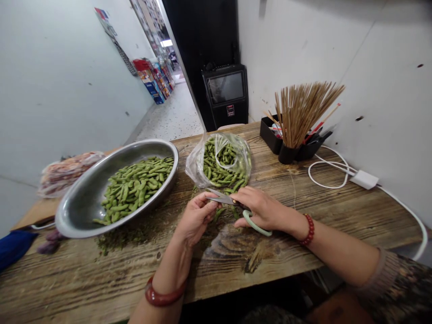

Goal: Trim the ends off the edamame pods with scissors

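Head view: the right hand [258, 207] has its fingers clamped on green-handled grey metal scissors [228, 200], but I can't tell if the left hand [195, 216] close by pinches anything.

Basin [81, 204] and bag [195, 168] leave the left hand [197, 213] a narrow gap.

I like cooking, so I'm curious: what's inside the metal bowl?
The bowl holds a heap of green pods, with bare metal showing on its left side. Whatever lies under the top pods is covered and cannot be seen.
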A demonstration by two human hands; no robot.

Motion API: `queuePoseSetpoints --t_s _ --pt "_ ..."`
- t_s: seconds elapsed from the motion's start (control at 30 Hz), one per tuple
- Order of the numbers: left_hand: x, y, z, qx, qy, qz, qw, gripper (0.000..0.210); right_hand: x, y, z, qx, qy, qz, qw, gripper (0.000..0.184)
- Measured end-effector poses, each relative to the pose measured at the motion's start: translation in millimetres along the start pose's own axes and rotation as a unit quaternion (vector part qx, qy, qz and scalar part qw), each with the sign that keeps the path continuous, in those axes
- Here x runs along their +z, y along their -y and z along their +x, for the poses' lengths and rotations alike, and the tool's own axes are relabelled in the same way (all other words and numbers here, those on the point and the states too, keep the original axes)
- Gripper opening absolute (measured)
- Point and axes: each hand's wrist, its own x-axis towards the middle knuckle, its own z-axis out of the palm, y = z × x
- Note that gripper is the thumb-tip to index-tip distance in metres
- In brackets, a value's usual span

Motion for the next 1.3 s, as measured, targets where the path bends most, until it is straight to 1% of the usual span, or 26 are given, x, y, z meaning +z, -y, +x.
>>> queuePoseSetpoints --t_s 0.1,0.2,0.33,0.47,0.63,0.8,0.9,1.1,1.17,1.23,1.3 --pt "1.0 0.1 -0.2 0.004 0.009 0.004 1.0 0.024 -0.3 1.1 0.3 -0.001 0.004 0.0 1.0 0.052" --pt "0.5 0.6 0.1 0.006 0.005 0.002 1.0 0.025 -0.4 1.1 0.4 -0.001 0.009 0.002 1.0 0.05" --pt "-0.6 1.5 0.5 0.013 -0.004 -0.012 1.0 0.026 0.4 0.3 0.0 -0.006 0.0 -0.001 1.0 0.054" --pt "-0.7 1.4 0.0 0.017 0.004 -0.006 1.0 0.025 1.5 0.2 -0.3 -0.006 0.001 0.003 1.0 0.054" --pt "-0.2 1.0 -0.9 0.009 0.009 -0.006 1.0 0.024 1.6 1.5 -0.2 -0.007 0.006 0.001 1.0 0.051" --pt "-1.7 0.8 -1.2 0.011 0.026 -0.001 1.0 0.02 1.5 1.3 -0.2 -0.009 0.002 -0.017 1.0 0.044" --pt "-3.8 0.2 -1.7 0.01 0.023 0.005 1.0 0.019 1.0 0.4 -0.4 -0.009 0.009 -0.029 0.999 0.042" --pt "-8.1 -2.8 -1.3 0.008 0.033 -0.037 0.999 0.02 -1.4 -1.6 -1.8 -0.003 0.02 -0.045 0.999 0.04" --pt "-9.6 -5.1 0.0 0.01 0.035 -0.043 0.998 0.018 -2.7 -4.2 -1.9 0.004 0.012 -0.042 0.999 0.041" --pt "-11.3 -7.5 1.5 0.013 0.036 -0.049 0.998 0.018 -4.6 -7.5 -1.7 0.009 -0.013 -0.037 0.999 0.041" --pt "-13.1 -9.1 2.5 0.016 0.034 -0.036 0.999 0.024 -6.8 -10.5 -1.4 0.015 -0.038 -0.03 0.999 0.041"
